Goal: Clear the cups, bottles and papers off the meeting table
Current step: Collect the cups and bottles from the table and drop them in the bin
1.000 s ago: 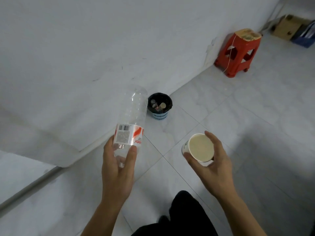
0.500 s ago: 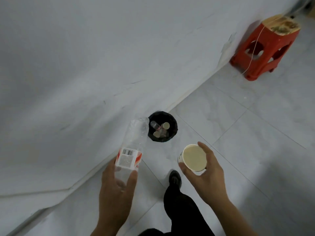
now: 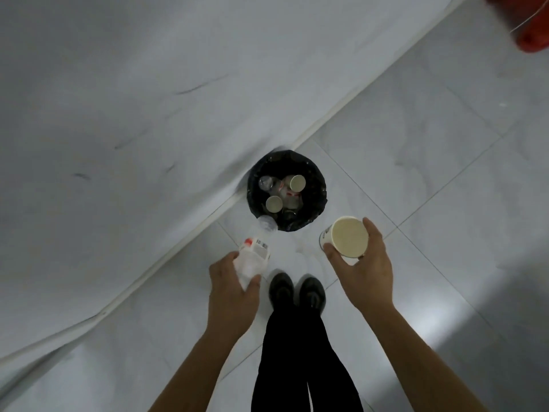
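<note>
My left hand [image 3: 233, 288] grips the base of a clear plastic bottle [image 3: 255, 248] with a red and white label; its neck tilts toward a small bin [image 3: 315, 185] lined with a black bag. My right hand [image 3: 367, 273] holds a white paper cup [image 3: 346, 237] by its side, mouth facing me, just right of the bin. The bin stands on the floor against the wall, directly ahead of my feet, and holds several cups and bottles.
A white wall [image 3: 133, 99] runs diagonally on the left, meeting the pale tiled floor [image 3: 430, 162]. A red plastic stool [image 3: 531, 34] shows at the top right corner. My black shoes [image 3: 297, 289] stand just short of the bin.
I have stepped up to the bin and the view has tipped down over it. Both hands have come closer to the bin, and the bottle now leans toward its rim.
</note>
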